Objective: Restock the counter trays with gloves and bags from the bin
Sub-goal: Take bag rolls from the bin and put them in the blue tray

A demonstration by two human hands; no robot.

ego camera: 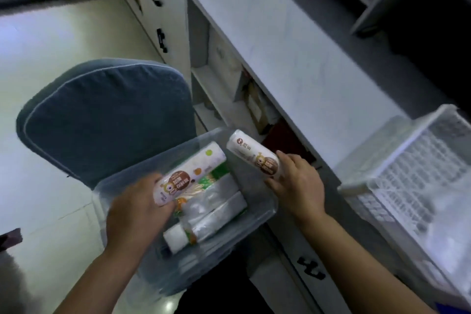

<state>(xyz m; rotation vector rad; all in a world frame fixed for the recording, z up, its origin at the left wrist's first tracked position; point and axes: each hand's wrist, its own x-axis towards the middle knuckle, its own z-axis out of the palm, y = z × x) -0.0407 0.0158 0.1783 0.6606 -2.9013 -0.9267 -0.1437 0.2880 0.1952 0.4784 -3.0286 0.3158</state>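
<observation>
Nearest me, I am seeing both forearms reaching over a clear plastic bin [254,214] that is sitting on a blue cushioned chair [102,120]. My left hand [137,209] is curling its fingers around one long white roll [190,176] with a brown cartoon label, holding it above the bin. My right hand [297,183] is gripping a second, shorter roll [253,153] at its near end, lifted over the bin's far corner. I am counting two rolls in hand, and at least two more wrapped packs [214,211] lying in the bin, though blur is keeping me from a sure count. To the right, a white mesh tray [397,168] is resting on the pale counter [280,53]. Below the counter, open shelves [216,89] and drawers with dark handles [161,41] are running away from me, beside a glossy pale floor [51,53].
</observation>
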